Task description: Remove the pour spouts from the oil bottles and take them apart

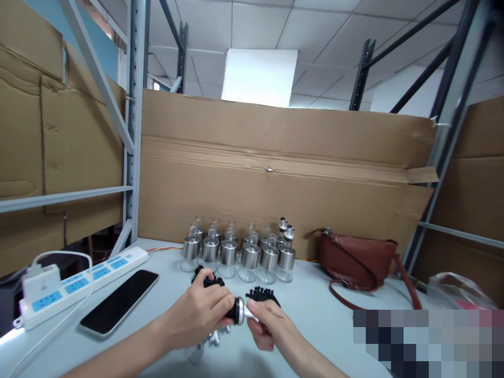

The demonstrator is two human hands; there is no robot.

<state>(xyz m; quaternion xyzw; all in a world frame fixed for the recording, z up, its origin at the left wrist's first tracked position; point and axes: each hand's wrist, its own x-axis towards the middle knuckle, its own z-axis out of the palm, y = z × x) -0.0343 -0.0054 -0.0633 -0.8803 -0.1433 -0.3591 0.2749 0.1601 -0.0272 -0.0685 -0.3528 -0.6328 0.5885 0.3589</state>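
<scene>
Just above the table, my left hand is closed around the black body of a bottle pourer top with a silver collar. My right hand pinches the silver spout end of the same piece between thumb and fingers. Behind the hands lie a bunch of small black parts and another dark pile, partly hidden by my left hand. Small silver parts show beneath my left hand. Farther back stand several glass bottles with steel sleeves; two at the right carry black-and-silver tops.
A phone and a white power strip with a plugged-in charger lie at the left. At the right are a brown leather bag and a clear plastic bag. A cardboard wall closes off the back.
</scene>
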